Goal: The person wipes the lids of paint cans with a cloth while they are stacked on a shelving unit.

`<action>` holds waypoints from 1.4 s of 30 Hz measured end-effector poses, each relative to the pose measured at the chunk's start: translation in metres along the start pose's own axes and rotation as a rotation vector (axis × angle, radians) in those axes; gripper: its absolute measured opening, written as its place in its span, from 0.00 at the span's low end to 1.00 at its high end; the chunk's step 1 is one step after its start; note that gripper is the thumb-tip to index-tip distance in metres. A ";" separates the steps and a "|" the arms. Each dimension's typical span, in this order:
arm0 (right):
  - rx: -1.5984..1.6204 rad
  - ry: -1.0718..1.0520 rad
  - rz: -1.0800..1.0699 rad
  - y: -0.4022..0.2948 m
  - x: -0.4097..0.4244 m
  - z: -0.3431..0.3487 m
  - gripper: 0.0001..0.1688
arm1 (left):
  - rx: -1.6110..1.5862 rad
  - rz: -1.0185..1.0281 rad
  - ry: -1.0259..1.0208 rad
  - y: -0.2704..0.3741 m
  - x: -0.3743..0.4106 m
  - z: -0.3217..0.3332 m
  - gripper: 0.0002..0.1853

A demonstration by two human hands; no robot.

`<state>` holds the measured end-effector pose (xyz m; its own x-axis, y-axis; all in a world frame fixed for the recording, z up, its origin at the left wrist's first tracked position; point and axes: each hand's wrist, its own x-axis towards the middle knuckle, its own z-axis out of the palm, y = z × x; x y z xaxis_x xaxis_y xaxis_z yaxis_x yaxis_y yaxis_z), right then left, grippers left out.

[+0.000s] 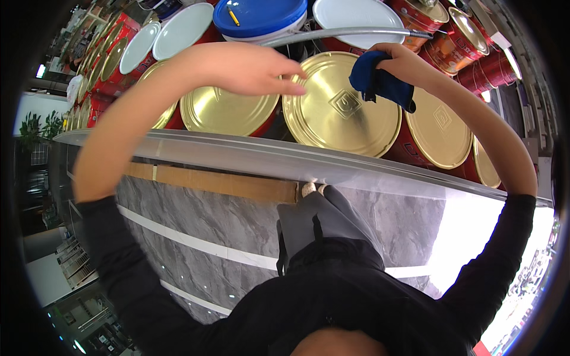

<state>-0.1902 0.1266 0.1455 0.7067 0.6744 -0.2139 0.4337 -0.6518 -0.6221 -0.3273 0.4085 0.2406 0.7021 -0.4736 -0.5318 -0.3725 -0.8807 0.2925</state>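
Note:
My right hand grips a folded dark blue cloth above the right part of a round gold metal lid. With its fingers apart and nothing in them, my left hand reaches over the left edge of that lid. Beneath the left hand lies another gold lid. To the right of the cloth is a third gold lid on a red metal drum. The lids bear embossed rings, and some show a diamond-shaped mark.
A grey metal rail runs between me and the drums. Behind them stand a blue-lidded bucket with a yellow pen, white lids, and a curved grey tube. A cardboard strip lies near my feet.

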 end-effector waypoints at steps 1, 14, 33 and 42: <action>0.045 0.009 0.051 0.005 0.003 0.002 0.22 | -0.066 0.101 0.105 -0.011 0.017 0.015 0.29; 0.312 -0.092 0.109 -0.013 -0.036 0.011 0.20 | -0.040 -0.027 -0.074 -0.027 0.025 0.035 0.31; 0.219 -0.049 0.242 -0.014 -0.033 0.014 0.22 | -0.087 -0.184 -0.065 -0.048 0.030 0.021 0.30; 0.264 0.120 0.398 0.000 -0.013 0.014 0.21 | -0.086 -0.111 0.137 -0.041 0.014 0.012 0.28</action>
<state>-0.2071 0.1225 0.1373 0.8550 0.3357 -0.3954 -0.0288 -0.7305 -0.6824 -0.3093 0.4385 0.2120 0.8144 -0.3631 -0.4527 -0.2391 -0.9207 0.3085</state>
